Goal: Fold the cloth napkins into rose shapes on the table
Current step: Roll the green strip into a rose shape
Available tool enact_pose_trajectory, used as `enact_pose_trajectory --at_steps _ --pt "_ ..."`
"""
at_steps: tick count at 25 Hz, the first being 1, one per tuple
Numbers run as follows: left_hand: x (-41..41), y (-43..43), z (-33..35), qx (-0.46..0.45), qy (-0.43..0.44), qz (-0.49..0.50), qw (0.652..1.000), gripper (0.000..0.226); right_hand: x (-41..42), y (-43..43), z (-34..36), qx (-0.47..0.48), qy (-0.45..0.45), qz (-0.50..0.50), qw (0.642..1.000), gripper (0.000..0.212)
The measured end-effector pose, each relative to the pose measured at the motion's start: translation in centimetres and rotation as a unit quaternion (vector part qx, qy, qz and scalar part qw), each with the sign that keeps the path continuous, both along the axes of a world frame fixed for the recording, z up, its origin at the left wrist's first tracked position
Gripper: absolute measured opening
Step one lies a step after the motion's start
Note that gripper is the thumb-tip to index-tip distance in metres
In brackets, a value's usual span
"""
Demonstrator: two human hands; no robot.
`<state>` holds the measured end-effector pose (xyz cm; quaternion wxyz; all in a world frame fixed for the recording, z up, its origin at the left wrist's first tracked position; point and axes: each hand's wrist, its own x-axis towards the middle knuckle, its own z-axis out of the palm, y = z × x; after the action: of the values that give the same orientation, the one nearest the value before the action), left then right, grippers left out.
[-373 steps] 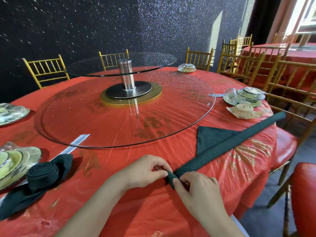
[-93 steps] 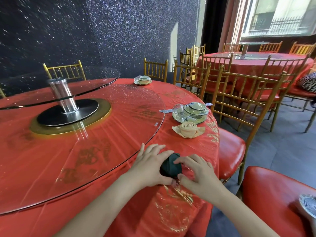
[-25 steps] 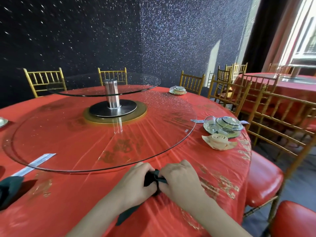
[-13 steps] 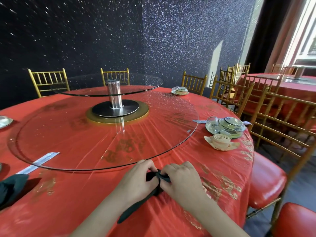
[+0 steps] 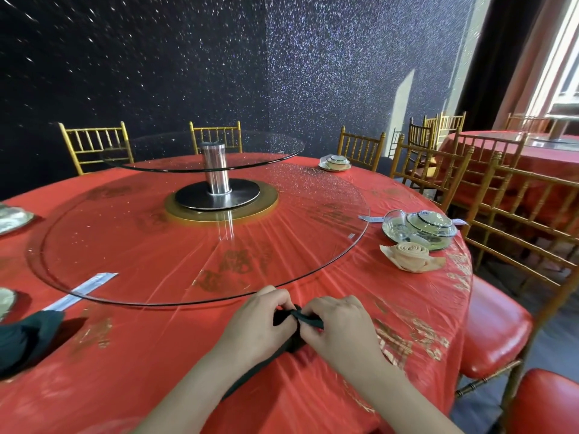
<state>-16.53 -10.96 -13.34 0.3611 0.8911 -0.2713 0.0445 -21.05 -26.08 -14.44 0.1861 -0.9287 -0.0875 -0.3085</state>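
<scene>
Two grips work one napkin (image 5: 294, 343) on the worktop (image 5: 141, 371), just in front of the glass turntable (image 5: 188, 245). The left grip (image 5: 260, 321) clasps the rolled body. The right grip (image 5: 341, 327) pinches a strip at its top. The napkin's tail trails toward the person.

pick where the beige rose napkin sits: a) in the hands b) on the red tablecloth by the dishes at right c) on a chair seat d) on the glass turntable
b: the beige rose lies on the tablecloth, just in front of the dishes.
</scene>
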Motion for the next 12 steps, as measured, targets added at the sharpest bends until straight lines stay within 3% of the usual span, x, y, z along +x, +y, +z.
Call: enact_pose_trajectory --at_steps 4,8,10,12 --pt "-0.6 -0.2 -0.5 -0.019 -0.042 0.018 0.999 0.009 -0.7 -0.4 -0.5 0.067 0.032 0.018 0.997 0.024" --pt "-0.6 -0.1 -0.7 -0.011 -0.068 0.034 0.997 0.005 -1.4 -1.5 -0.3 0.181 0.099 0.125 0.971 0.031" --pt "-0.7 -0.1 -0.8 -0.013 -0.082 0.023 0.996 0.004 -1.3 -2.0 0.2 0.171 0.129 0.13 0.968 0.012" --pt "-0.7 -0.1 -0.7 -0.008 -0.097 0.012 0.995 0.004 -1.0 -2.2 0.4 0.123 0.144 0.121 0.974 0.016"
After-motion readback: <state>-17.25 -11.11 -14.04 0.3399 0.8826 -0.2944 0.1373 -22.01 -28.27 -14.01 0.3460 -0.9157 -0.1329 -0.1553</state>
